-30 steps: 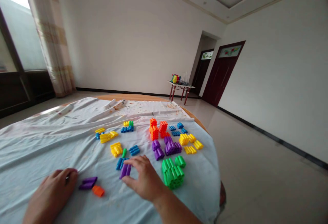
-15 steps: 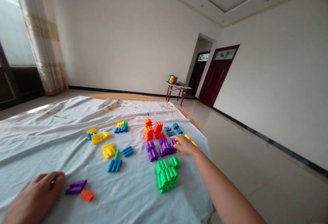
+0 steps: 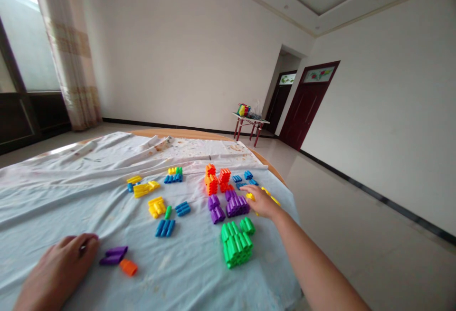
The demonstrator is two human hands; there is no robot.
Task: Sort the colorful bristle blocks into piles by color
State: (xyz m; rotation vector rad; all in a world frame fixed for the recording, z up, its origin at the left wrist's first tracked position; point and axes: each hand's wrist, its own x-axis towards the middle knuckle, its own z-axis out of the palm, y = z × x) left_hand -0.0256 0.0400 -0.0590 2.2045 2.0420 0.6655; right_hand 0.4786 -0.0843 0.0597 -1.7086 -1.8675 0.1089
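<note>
My right hand (image 3: 261, 202) reaches out over the table's right side and lies over the yellow blocks (image 3: 274, 200), beside the purple block cluster (image 3: 237, 204). Its fingers curl down onto the pile, and I cannot see whether they grip a piece. My left hand (image 3: 59, 270) rests on the pale blue cloth (image 3: 71, 206) at the near left, fingers curled, a small purple bit showing at the fingertips. Just right of it lie a purple block (image 3: 113, 256) and an orange block (image 3: 128, 267). A green block cluster (image 3: 237, 243) sits near my right forearm.
Orange blocks (image 3: 215, 180), blue blocks (image 3: 165, 228) and more yellow blocks (image 3: 156, 206) are spread over the round table. The table edge (image 3: 274, 171) drops off to the right. A small table (image 3: 251, 123) and dark doors (image 3: 308, 104) stand far behind.
My right hand left the purple piece near the blue blocks, carried it away and reached far right to the yellow and purple piles. My left hand stayed in place.
</note>
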